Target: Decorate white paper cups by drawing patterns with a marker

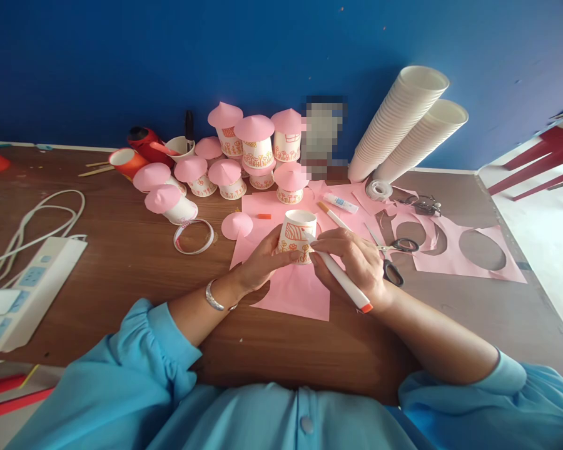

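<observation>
My left hand [263, 257] is wrapped round a white paper cup [300, 217] that stands upside down over pink paper [304, 300]. Orange flowers and a striped shape are drawn on the cup's side. Between the fingers of my right hand [349, 259] is a white marker [340, 275] with an orange end, its tip at the cup's drawn side. A pink paper cone [237, 225] lies just left of the cup, near a small orange cap [264, 216]. Another marker [334, 215] and a glue stick [341, 202] lie behind my right hand.
Several decorated cups with pink cone roofs [256, 129] stand at the back. Tall cup stacks [398, 119] lean on the blue wall. Scissors [394, 247] and cut pink paper [450, 256] lie right. A tape ring [193, 237] and power strip [40, 287] are left.
</observation>
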Demonstrator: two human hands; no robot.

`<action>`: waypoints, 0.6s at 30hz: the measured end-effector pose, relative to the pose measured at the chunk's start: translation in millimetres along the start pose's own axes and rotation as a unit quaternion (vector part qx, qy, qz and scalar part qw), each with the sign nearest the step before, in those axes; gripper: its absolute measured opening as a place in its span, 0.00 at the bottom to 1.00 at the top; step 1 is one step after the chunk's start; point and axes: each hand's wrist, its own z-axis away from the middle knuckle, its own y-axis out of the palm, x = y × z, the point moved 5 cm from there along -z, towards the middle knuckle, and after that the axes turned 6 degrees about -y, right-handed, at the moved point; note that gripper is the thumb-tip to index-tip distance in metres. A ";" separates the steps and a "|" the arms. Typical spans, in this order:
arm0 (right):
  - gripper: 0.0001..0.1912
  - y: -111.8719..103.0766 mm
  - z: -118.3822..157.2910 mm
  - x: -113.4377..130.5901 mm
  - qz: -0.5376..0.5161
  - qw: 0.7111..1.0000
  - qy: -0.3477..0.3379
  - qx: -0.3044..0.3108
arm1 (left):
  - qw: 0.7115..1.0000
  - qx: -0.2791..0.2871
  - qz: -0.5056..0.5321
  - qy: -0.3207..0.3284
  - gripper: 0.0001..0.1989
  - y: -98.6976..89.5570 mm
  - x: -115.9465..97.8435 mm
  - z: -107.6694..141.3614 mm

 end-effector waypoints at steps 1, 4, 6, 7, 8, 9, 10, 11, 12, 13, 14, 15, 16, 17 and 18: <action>0.12 0.1 0.2 -0.2 0.000 1.000 0.001 0.001 | 1.000 -0.001 -0.001 0.000 0.19 -0.1 -0.1 0.0; 0.13 0.5 1.0 -1.0 0.007 1.000 0.008 0.005 | 1.000 -0.001 -0.007 0.000 0.20 -0.3 -0.4 -0.1; 0.13 0.8 1.4 -1.1 0.011 1.000 0.009 0.007 | 1.000 0.003 -0.009 0.003 0.19 0.1 -0.7 -0.2; 0.13 0.9 1.4 -0.9 0.013 1.000 0.008 0.007 | 1.000 0.004 -0.009 0.004 0.19 0.3 -0.8 -0.3; 0.13 1.0 1.3 -0.7 0.014 1.000 0.007 0.007 | 1.000 0.004 -0.010 0.005 0.19 0.4 -0.9 -0.4; 0.12 1.0 1.1 -0.4 0.015 1.000 0.005 0.006 | 1.000 0.003 -0.010 0.005 0.18 0.3 -0.9 -0.4; 0.12 1.1 0.9 -0.2 0.016 1.000 0.004 0.005 | 1.000 0.002 -0.009 0.005 0.18 0.1 -0.7 -0.4; 0.12 1.1 0.7 0.1 0.015 1.000 0.003 0.005 | 1.000 0.002 -0.008 0.003 0.18 -0.1 -0.4 -0.4; 0.11 1.2 0.6 0.4 0.014 1.000 0.002 0.005 | 1.000 0.002 -0.007 0.003 0.18 -0.4 -0.1 -0.4; 0.11 1.4 0.7 0.6 0.010 1.000 0.001 0.007 | 1.000 0.002 -0.007 0.003 0.18 -0.8 0.1 -0.4; 0.11 1.7 1.0 0.6 0.006 1.000 0.002 0.010 | 1.000 0.003 -0.007 0.004 0.18 -1.3 0.3 -0.3; 0.11 2.1 1.6 0.5 0.000 1.000 0.002 0.013 | 1.000 0.004 -0.010 0.004 0.18 -1.7 0.5 -0.3; 0.11 2.6 2.3 0.4 -0.006 1.000 0.003 0.016 | 1.000 0.004 -0.012 0.004 0.17 -2.1 0.5 -0.3; 0.11 3.0 3.2 0.2 -0.010 1.000 0.004 0.018 | 1.000 0.002 -0.014 0.004 0.17 -2.6 0.5 -0.3; 0.11 3.5 4.1 0.0 -0.012 1.000 0.004 0.020 | 1.000 -0.001 -0.014 0.003 0.17 -2.9 0.3 -0.4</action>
